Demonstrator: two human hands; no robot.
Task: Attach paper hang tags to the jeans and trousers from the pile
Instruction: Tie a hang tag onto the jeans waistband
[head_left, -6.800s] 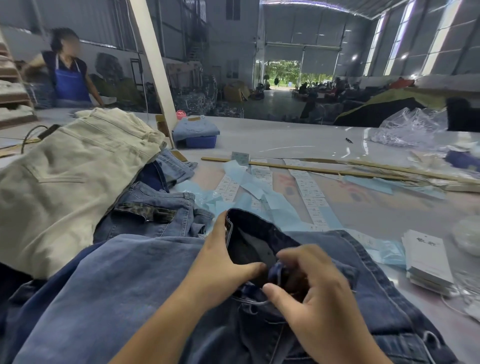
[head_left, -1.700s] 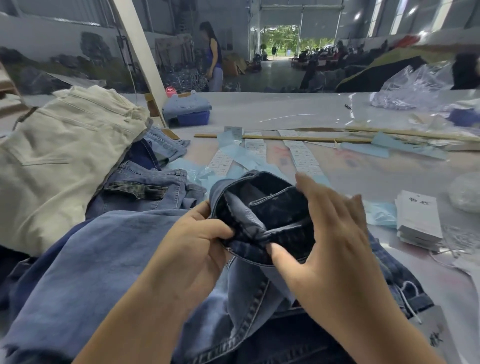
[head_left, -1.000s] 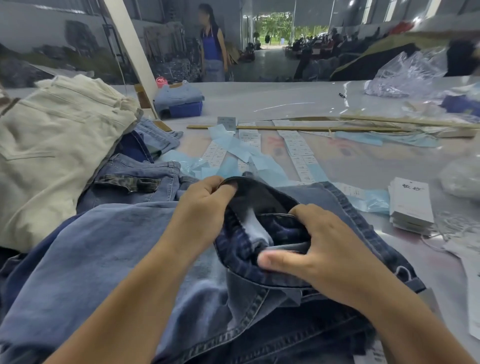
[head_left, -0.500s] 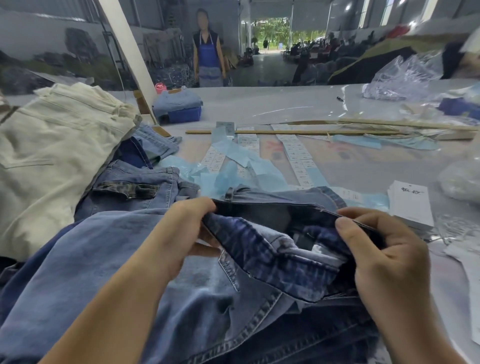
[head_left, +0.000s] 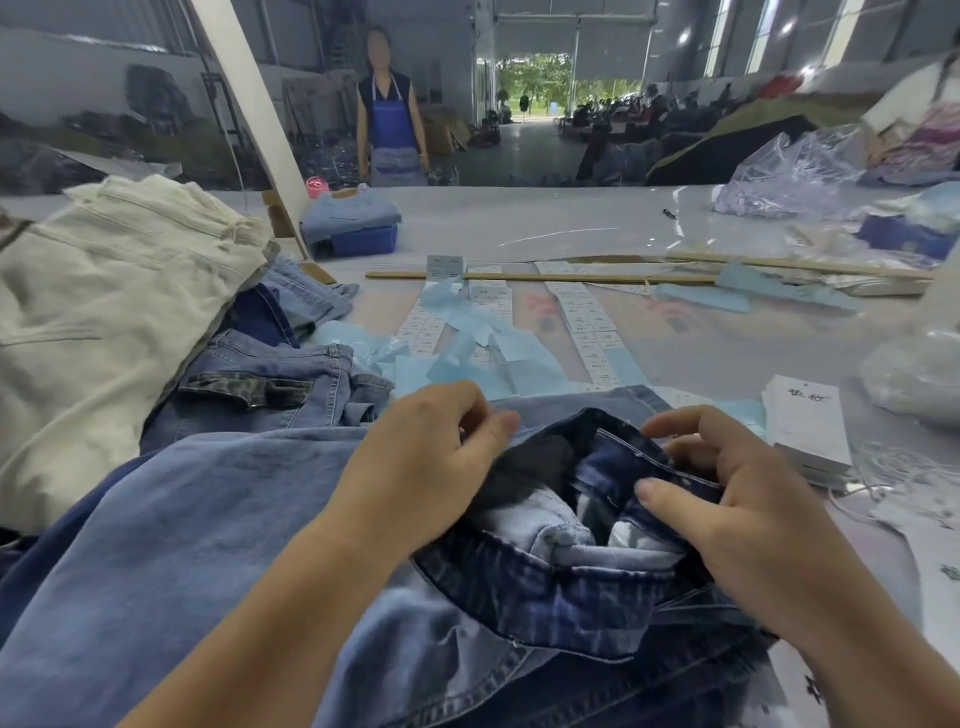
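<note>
On the table (head_left: 519, 218), the jeans (head_left: 545, 582) waistband, stretched flat half a second ago, now gapes between left hand (head_left: 421, 462) and right hand (head_left: 727, 514), both pinching it; tagging not begun

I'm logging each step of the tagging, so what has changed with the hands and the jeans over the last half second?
The waistband was stretched flat between both hands; now it sags open. The right hand came in toward the left and grips the waistband of the dark jeans, thumb on its edge. The left hand stays on the left side, fingers curled at the fabric. The stack of hang tags and the cream trousers lie as before.
</note>
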